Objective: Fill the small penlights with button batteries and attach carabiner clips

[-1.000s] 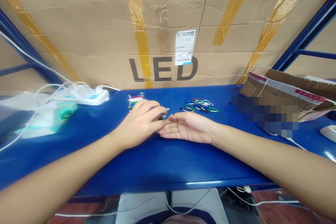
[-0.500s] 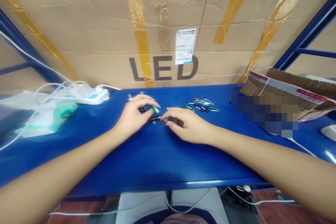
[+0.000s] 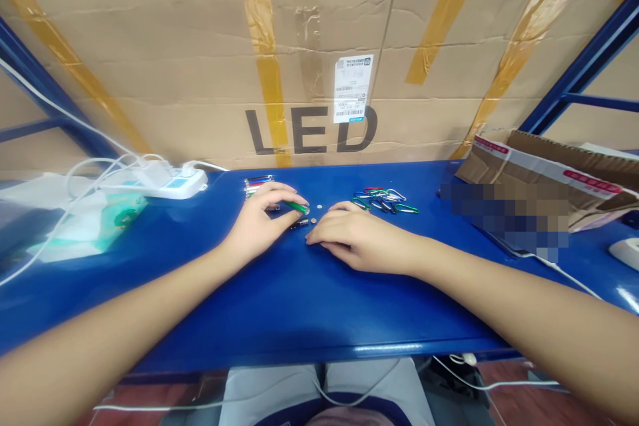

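Note:
My left hand pinches a small green metal tube with a silvery end between thumb and fingertips, just above the blue table. Under those fingertips lies a dark tube, partly hidden. My right hand rests low on the table just to the right, its fingers curled and pressed together; whatever may be under the fingertips is hidden. Between the hands are a small round disc and a paler disc farther back. Several coloured tubes lie in a row behind my left hand.
A pile of coloured carabiners lies behind my right hand. On the left are a white power strip with cables and a green-white packet. An open cardboard box stands at right. A large carton walls off the back.
The green tube has tipped flatter in my left hand. My right fingertips have come down and slightly toward me, away from the dark tube. A disc beside that tube no longer shows where it was.

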`<action>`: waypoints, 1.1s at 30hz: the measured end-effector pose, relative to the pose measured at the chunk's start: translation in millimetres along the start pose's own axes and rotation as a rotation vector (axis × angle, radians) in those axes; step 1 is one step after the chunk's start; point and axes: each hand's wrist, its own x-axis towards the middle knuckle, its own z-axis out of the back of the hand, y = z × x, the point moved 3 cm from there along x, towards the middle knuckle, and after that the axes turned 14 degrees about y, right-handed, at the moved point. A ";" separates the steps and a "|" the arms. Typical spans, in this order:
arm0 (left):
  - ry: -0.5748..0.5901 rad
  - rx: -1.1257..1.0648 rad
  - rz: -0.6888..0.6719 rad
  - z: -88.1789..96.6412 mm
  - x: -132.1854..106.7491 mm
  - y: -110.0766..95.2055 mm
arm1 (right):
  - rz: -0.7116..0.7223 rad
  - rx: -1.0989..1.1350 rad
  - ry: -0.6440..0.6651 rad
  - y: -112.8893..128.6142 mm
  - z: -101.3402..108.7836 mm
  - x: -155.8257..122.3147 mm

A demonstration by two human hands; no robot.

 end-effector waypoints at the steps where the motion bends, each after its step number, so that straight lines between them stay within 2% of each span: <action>1: 0.006 0.002 -0.004 -0.1 -0.1 -0.3 | -0.012 -0.009 -0.007 -2.3 0.8 -0.1; 8: 0.042 -0.036 -0.032 -0.2 0.3 -4.8 | -0.082 -0.008 -0.088 -10.9 3.1 -0.1; 12: 0.079 -0.083 0.009 -1.1 0.5 -8.2 | -0.134 -0.024 -0.090 -13.8 1.8 0.7; 17: 0.062 -0.120 0.063 -1.4 -1.2 -12.0 | -0.172 0.096 -0.091 -18.0 -0.8 2.9; 25: 0.072 -0.037 -0.061 -1.4 -7.6 -24.2 | -0.195 0.163 -0.130 -22.7 -3.5 3.8; 28: 0.049 0.010 -0.110 0.0 -8.6 -29.2 | -0.254 0.291 -0.201 -23.8 0.5 2.6; 33: 0.027 0.023 -0.154 1.0 -8.9 -33.8 | -0.318 0.702 -0.339 -25.3 6.9 2.4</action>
